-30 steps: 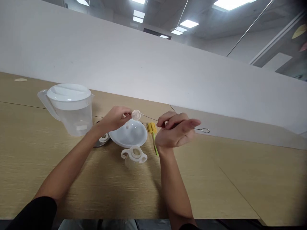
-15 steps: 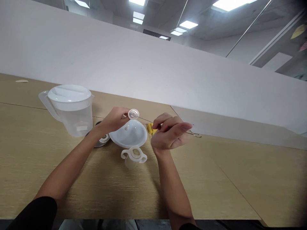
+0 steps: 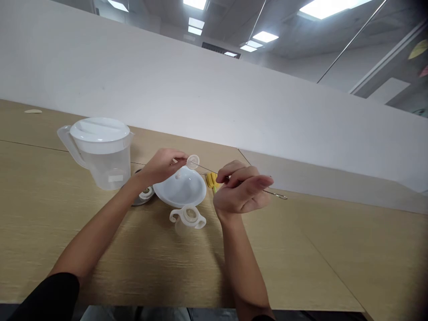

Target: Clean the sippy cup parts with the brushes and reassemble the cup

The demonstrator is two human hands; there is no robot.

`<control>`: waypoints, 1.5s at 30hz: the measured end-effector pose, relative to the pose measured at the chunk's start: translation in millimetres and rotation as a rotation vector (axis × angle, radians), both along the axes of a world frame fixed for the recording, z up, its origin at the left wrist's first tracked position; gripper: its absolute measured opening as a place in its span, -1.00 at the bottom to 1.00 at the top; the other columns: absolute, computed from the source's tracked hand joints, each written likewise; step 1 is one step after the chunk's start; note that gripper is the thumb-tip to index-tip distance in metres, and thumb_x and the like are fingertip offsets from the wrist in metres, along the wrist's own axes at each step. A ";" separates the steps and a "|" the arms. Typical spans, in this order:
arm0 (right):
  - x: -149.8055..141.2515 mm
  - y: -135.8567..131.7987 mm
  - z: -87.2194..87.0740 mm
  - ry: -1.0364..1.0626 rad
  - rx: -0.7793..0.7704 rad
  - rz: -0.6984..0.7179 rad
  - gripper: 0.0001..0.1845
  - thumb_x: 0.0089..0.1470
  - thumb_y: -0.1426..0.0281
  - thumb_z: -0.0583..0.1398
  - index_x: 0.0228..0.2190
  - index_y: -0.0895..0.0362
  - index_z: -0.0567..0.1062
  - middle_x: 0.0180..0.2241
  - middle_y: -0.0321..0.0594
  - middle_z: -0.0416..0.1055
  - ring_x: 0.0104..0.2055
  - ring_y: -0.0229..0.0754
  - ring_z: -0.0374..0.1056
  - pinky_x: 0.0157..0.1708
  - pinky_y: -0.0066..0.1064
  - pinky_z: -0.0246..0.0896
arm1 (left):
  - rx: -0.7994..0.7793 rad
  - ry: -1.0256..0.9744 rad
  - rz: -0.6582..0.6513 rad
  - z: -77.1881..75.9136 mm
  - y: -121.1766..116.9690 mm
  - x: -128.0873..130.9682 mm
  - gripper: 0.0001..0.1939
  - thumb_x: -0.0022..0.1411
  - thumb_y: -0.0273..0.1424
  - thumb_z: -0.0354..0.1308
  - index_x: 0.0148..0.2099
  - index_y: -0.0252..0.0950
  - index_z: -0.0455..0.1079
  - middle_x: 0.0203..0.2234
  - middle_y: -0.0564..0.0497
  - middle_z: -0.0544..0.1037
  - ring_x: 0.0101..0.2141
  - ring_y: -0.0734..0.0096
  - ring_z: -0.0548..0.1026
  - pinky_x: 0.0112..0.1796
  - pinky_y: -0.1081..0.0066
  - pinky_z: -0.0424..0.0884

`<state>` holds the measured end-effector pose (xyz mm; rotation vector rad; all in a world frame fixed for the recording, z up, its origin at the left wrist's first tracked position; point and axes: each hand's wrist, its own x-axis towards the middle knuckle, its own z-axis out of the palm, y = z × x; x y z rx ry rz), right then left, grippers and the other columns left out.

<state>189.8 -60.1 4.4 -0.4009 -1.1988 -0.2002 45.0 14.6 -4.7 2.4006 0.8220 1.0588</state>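
A white partition runs behind a pale wood table, and on the table stands a clear pitcher with a white lid. Right of it sits a white bowl, and just in front of that, touching its rim, a clear two-handled cup. A metal lid lies half-hidden by the left wrist, between pitcher and bowl.

Both hands are raised above the bowl, well apart. The left hand is closed in a pinch, fingertips on a thin wire just beside a small clear disc. Whether the wire passes through the disc is too small to tell. The right hand pinches the same wire between thumb and forefinger, other fingers loosely curled — its looped end sticks out past the hand, over the table. A yellow sponge brush lies behind the right hand.
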 end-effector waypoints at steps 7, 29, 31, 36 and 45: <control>0.6 -0.2 0.2 0.021 -0.027 -0.059 -0.42 0.31 0.16 -0.11 -0.71 0.09 0.05 -0.76 -0.45 -0.10 -0.74 -0.37 0.10 -0.71 -0.48 -0.08 | 0.017 -0.007 0.003 -2.0 0.0 0.9 -0.72 0.28 -0.28 0.00 -0.27 -0.29 0.51 -0.35 0.03 0.57 -0.35 0.43 0.49 -0.35 0.51 0.35; -1.4 -2.6 1.5 0.069 0.010 -0.096 -0.42 0.30 0.16 -0.10 -0.72 0.08 0.02 -0.77 -0.44 -0.12 -0.76 -0.35 0.08 -0.73 -0.45 -0.09 | 0.031 0.016 -0.034 2.3 -1.6 -2.4 -0.66 0.32 -0.26 -0.04 -0.26 -0.27 0.53 -0.37 0.06 0.58 -0.30 0.40 0.47 -0.27 0.48 0.30; -1.1 -2.7 1.7 0.058 0.019 -0.075 -0.43 0.30 0.17 -0.09 -0.72 0.09 0.03 -0.77 -0.44 -0.11 -0.76 -0.35 0.09 -0.73 -0.46 -0.09 | 0.025 0.018 -0.035 3.0 -2.8 -2.2 -0.66 0.32 -0.27 -0.05 -0.25 -0.27 0.53 -0.35 0.05 0.59 -0.29 0.39 0.47 -0.27 0.47 0.29; -1.0 -2.9 0.5 0.044 -0.031 -0.088 -0.42 0.30 0.14 -0.11 -0.71 0.09 0.04 -0.77 -0.43 -0.10 -0.74 -0.34 0.10 -0.73 -0.46 -0.11 | 0.026 -0.002 -0.055 4.8 -5.6 -1.7 -0.67 0.33 -0.26 -0.04 -0.21 -0.26 0.53 -0.28 0.03 0.59 -0.24 0.37 0.48 -0.24 0.46 0.30; 5.0 8.6 -12.3 -0.090 -0.171 0.011 -0.43 0.29 0.10 -0.14 -0.69 0.08 0.09 -0.76 -0.38 0.09 -0.71 -0.34 0.12 -0.71 -0.45 -0.10 | 0.131 0.076 -0.133 16.1 -25.2 0.1 -0.75 0.33 -0.36 -0.02 -0.24 -0.27 0.49 -0.31 0.02 0.58 -0.31 0.40 0.46 -0.29 0.46 0.28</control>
